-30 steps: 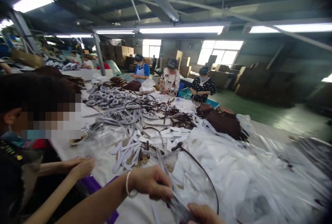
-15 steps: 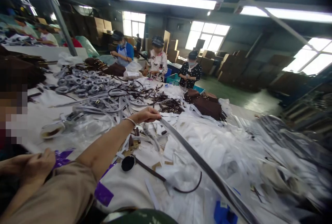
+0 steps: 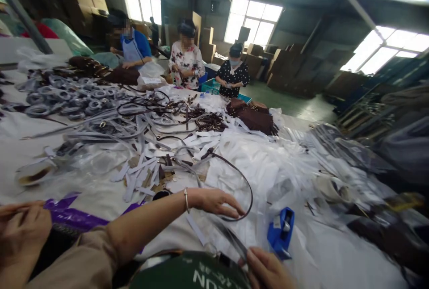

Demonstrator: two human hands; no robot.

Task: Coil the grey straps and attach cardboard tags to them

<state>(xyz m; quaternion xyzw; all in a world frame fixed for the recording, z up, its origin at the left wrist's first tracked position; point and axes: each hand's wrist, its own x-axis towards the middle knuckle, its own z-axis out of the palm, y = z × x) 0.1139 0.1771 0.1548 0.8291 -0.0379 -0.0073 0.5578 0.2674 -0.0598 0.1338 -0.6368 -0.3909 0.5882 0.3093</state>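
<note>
My left hand (image 3: 219,203), with a bracelet at the wrist, reaches over the middle of the table. Its fingers are loosely stretched, and the tips lie beside a thin dark brown strap (image 3: 250,188) curving on the plastic. Whether they touch it I cannot tell. At the bottom, my right hand (image 3: 268,269) pinches a long flat grey strap (image 3: 231,237), which looks plastic-wrapped and runs up beneath my left hand. My right thumb lies on top of it; part of that hand is cut off by the frame edge.
A blue tape dispenser-like object (image 3: 281,231) lies on white plastic sheeting (image 3: 298,177). White paper strips (image 3: 142,177), coiled grey straps (image 3: 67,97) and brown pieces (image 3: 253,117) cover the table. A person's hands (image 3: 23,231) are near purple plastic (image 3: 72,215); several people stand beyond.
My left hand has come down and nearer, away from the raised end of the grey strap, and its fingers have loosened. My right hand has come into view. The view has shifted right and downward.
</note>
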